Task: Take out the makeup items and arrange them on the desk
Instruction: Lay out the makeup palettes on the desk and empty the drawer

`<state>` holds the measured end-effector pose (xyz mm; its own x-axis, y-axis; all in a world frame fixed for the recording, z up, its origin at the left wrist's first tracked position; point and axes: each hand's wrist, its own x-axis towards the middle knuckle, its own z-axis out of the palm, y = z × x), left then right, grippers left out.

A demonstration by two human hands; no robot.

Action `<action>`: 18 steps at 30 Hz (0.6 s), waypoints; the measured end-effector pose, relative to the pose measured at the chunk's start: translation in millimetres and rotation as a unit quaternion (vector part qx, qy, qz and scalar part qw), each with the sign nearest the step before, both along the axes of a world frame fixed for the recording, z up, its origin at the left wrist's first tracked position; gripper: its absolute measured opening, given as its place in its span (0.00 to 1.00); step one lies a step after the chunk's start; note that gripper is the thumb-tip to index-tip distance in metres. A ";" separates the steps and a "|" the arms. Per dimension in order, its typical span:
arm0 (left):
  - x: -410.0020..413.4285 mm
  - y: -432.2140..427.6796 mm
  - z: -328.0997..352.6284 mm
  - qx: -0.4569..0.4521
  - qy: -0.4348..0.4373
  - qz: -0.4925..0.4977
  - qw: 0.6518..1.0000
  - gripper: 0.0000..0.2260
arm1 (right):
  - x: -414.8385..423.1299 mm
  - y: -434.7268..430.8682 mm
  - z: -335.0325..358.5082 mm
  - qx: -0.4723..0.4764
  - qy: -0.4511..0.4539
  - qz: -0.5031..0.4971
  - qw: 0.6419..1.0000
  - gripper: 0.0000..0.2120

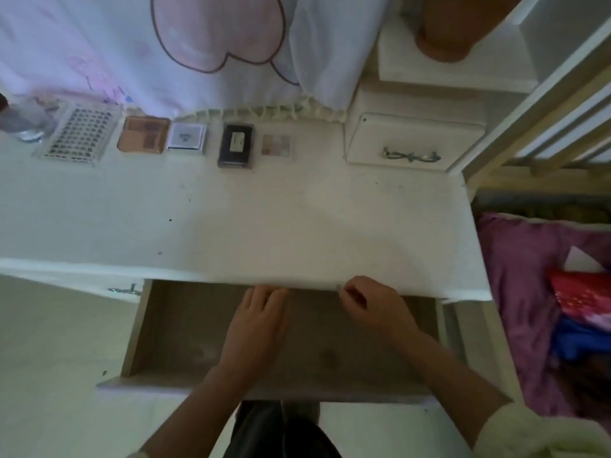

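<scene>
Makeup items sit in a row along the back of the desk (297,209), well beyond the open drawer (205,328): a clear tray of small dots (79,133), a tan palette (143,137), a white compact (186,137), a black case (235,145), and a pale eyeshadow palette (276,145).

Your right hand's fingertips (344,290) are pinched at the desk's front lip, over the drawer's back edge. Something small and grey shows at the tips, but I cannot tell if you are gripping it or only touching the edge. Your left hand (261,322) lies flat inside the drawer with loose, spread fingers, holding nothing visible.

Risks: whatever small thing you have pinched could slip and fall into the drawer's dark back. Knuckles could scrape the desk's underside. Leaning on the pulled-out drawer could tip or jam it.

Hidden: the drawer's rear, under the desk, is out of sight, so leftover items there cannot be ruled out. The visible drawer floor looks bare. The glass bottle (23,120) left of the tray is cut off and blurred.
</scene>
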<state>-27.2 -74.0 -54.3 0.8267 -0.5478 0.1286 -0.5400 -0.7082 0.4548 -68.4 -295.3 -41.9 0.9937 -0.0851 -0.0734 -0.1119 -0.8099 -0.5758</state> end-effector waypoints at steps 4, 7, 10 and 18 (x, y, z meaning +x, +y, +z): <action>-40.9 8.5 -33.0 0.073 0.110 -0.026 0.991 0.15 | -39.7 -6.2 -24.9 -0.062 0.109 0.032 0.992 0.10; -62.0 13.4 -44.4 0.097 0.185 -0.043 0.977 0.21 | -56.9 -8.6 -50.1 -0.083 0.192 -0.023 0.978 0.16; -71.5 15.2 -52.4 0.145 0.214 -0.062 0.964 0.13 | -63.4 -10.6 -73.7 -0.126 0.202 -0.108 0.965 0.28; -77.0 11.3 -56.1 0.128 0.214 0.036 0.968 0.14 | -32.7 -29.5 -103.8 -0.204 0.281 -0.097 0.933 0.34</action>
<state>-104.2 -62.7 -110.4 0.8109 -0.4560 -0.3667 -0.2862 -0.8557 0.4311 -101.1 -324.8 -145.7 0.7707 -0.3945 -0.5004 -0.4710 -0.8816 -0.0303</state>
